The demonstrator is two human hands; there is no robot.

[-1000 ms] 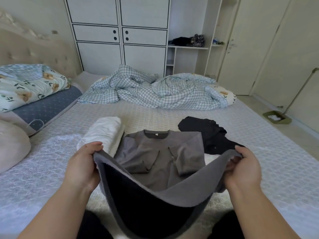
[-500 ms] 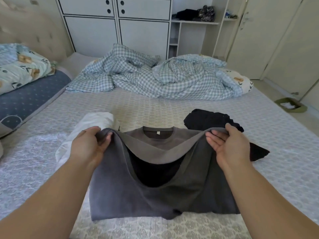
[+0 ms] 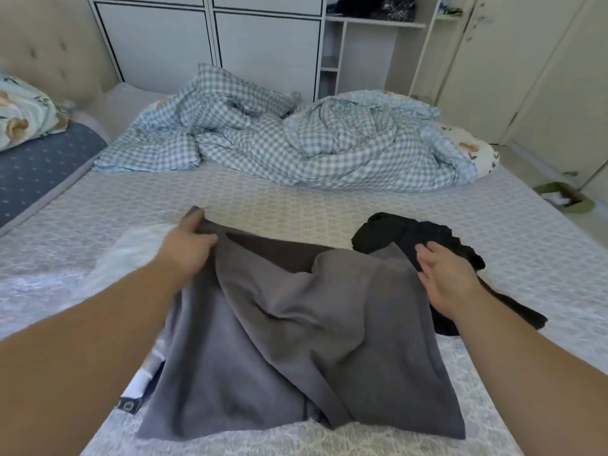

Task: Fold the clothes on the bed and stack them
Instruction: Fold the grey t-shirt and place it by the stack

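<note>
At left of centre, a white garment [image 3: 131, 255] lies on the bed [image 3: 493, 264], partly blurred, beside the left hand [image 3: 189, 250], which pinches the far left corner of a grey top [image 3: 296, 350] spread across the lower middle of the frame. At right, the right hand [image 3: 447, 274] hangs with fingers relaxed, holding nothing, over a crumpled black garment [image 3: 411, 235]. The grey top looks almost folded; the black piece seems unfolded, nothing stacked. No writing is legible.
</note>
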